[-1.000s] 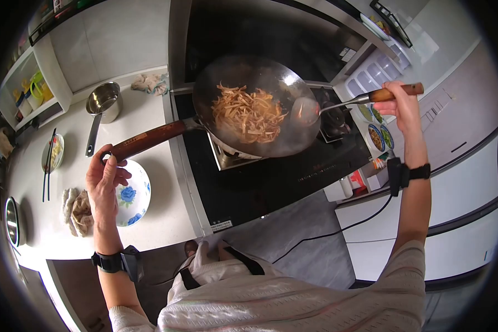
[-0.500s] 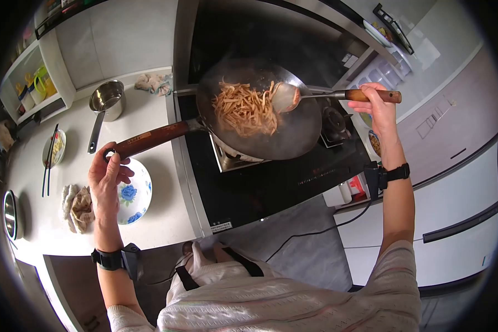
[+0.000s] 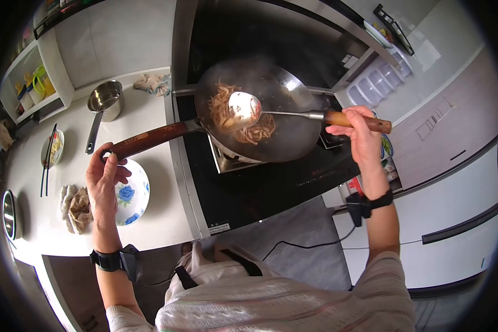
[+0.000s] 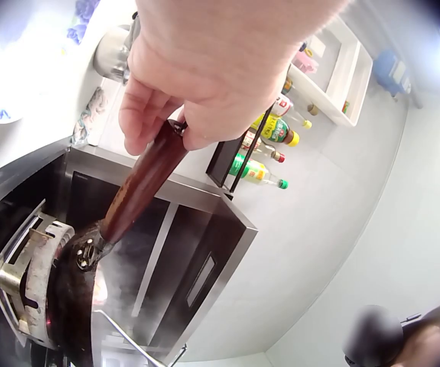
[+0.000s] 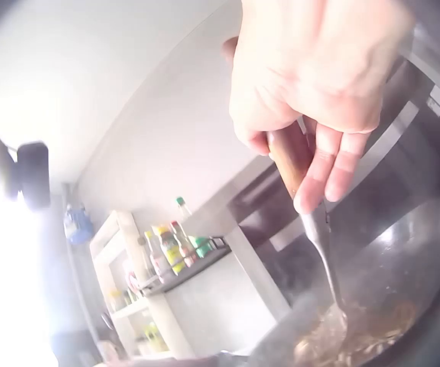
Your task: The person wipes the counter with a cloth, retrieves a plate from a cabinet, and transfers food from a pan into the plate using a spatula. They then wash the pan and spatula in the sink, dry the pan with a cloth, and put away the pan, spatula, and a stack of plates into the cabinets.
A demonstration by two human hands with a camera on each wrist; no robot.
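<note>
My left hand grips the end of the wok's long wooden handle, fingers and thumb curled round it. The dark wok sits over the burner, steaming, with thin brown strips of food in its left half. In my right hand is a wok spatula with a wooden grip and a rounded metal head. The head lies over the strips and hides some of them. In the right wrist view, the spatula reaches down into the food.
Beside the black stove, the white counter holds a flowered plate under my left hand, a steel saucepan, a bowl with chopsticks and crumpled cloths. Clear containers stand at the right. Sauce bottles line a rack.
My right hand has moved left, carrying the spatula head from the wok's right side onto the strips. The strips have been pushed left and spread. My left hand stays on the handle.
</note>
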